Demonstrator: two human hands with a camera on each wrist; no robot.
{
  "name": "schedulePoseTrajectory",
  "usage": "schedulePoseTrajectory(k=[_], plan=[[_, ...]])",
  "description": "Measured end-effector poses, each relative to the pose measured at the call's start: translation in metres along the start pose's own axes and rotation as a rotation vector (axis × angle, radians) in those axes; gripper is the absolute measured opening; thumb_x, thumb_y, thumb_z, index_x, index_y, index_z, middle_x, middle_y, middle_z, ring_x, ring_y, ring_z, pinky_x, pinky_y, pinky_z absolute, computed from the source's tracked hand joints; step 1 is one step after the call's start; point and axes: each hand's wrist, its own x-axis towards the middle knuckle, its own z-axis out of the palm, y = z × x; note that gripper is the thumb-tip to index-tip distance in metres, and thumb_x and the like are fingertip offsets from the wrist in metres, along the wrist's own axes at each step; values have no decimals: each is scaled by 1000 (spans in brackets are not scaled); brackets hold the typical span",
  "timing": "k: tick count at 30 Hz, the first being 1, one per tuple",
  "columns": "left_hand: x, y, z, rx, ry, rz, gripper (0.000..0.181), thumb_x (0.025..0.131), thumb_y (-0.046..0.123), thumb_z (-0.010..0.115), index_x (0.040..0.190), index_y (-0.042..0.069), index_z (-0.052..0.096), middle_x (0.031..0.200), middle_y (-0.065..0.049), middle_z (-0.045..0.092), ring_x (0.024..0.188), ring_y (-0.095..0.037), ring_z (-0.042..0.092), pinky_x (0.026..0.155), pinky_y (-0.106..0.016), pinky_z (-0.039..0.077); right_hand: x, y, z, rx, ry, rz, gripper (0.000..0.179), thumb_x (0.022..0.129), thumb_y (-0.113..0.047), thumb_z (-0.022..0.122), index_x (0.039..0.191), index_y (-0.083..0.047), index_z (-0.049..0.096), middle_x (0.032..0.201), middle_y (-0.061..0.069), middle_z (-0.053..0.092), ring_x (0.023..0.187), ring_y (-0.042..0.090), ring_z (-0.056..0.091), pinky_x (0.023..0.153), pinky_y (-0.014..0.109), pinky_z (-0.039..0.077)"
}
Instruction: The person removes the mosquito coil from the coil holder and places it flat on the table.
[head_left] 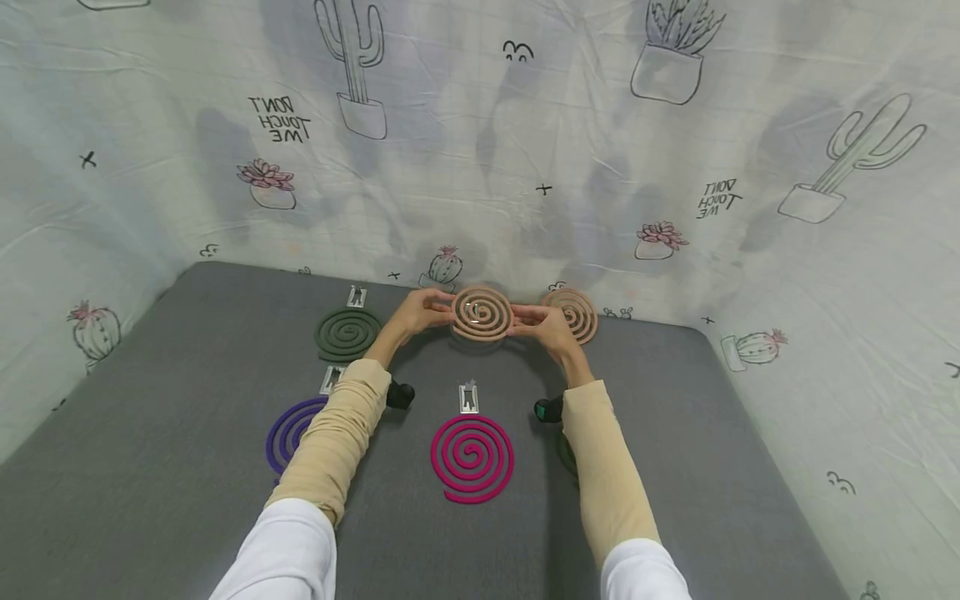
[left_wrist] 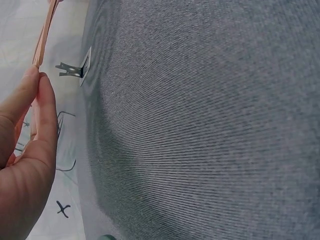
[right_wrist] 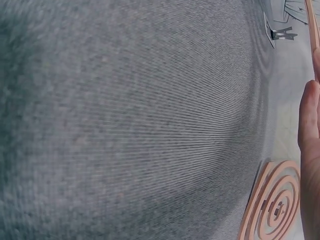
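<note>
Between both hands a tan mosquito coil (head_left: 483, 313) is held up, flat face toward the head camera. My left hand (head_left: 422, 315) pinches its left edge between thumb and fingers, and my right hand (head_left: 546, 327) grips its right edge. Seen edge-on, the coil (left_wrist: 46, 42) rises from the left fingertips in the left wrist view. A small metal coil stand (left_wrist: 74, 70) with upright prongs is on the grey surface close by; in the head view it shows through the coil's gaps. Beyond the right hand lies a second tan coil (head_left: 583, 315), partly covered by that hand.
On the grey surface (head_left: 195, 400) lie a magenta coil (head_left: 472, 418), a dark green coil (head_left: 347, 333) and a purple coil (head_left: 279, 433) partly behind the left sleeve. Metal stands (head_left: 468, 398) lie near them. Another green coil (head_left: 567, 457) is mostly hidden by the right forearm. Cactus-printed cloth (head_left: 450, 167) hangs behind.
</note>
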Motion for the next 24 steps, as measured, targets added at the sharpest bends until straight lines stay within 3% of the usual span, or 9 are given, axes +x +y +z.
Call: schedulePoseTrajectory(k=[4, 13, 15, 19, 24], plan=[[-2, -2, -1, 1, -16, 11, 46, 107, -7, 64, 151, -15, 52, 153, -38, 56, 138, -45, 62, 119, -46, 55, -2, 2, 0, 9, -16, -5, 53, 98, 14, 72, 149, 15, 57, 153, 34, 58, 102, -5, 69, 108, 27, 61], [-10, -2, -1, 18, -17, 7, 42, 105, -9, 65, 145, -17, 55, 136, -37, 65, 109, -20, 71, 114, -44, 59, -6, 3, 2, 29, -28, -7, 52, 97, 17, 71, 147, 18, 57, 151, 37, 58, 95, -6, 70, 101, 21, 62], [-11, -2, -1, 26, -18, 15, 41, 104, -10, 66, 144, -18, 55, 136, -37, 65, 110, -23, 71, 111, -41, 61, -6, 5, 2, 18, -32, -13, 51, 97, 16, 72, 146, 18, 58, 151, 37, 58, 97, -6, 70, 101, 22, 62], [-12, -2, -1, 49, -20, 30, 40, 102, -11, 68, 140, -20, 56, 142, -38, 60, 124, -41, 68, 108, -38, 63, -8, 6, 1, 8, -56, -10, 52, 98, 16, 71, 148, 17, 57, 151, 37, 58, 104, 1, 71, 101, 25, 63], [-13, -2, -1, 134, -13, 37, 42, 100, -7, 74, 139, -17, 59, 142, -36, 63, 132, -48, 64, 101, -35, 65, -11, 4, 1, -3, -84, 18, 54, 98, 16, 70, 150, 17, 55, 154, 36, 55, 126, 27, 74, 101, 30, 65]])
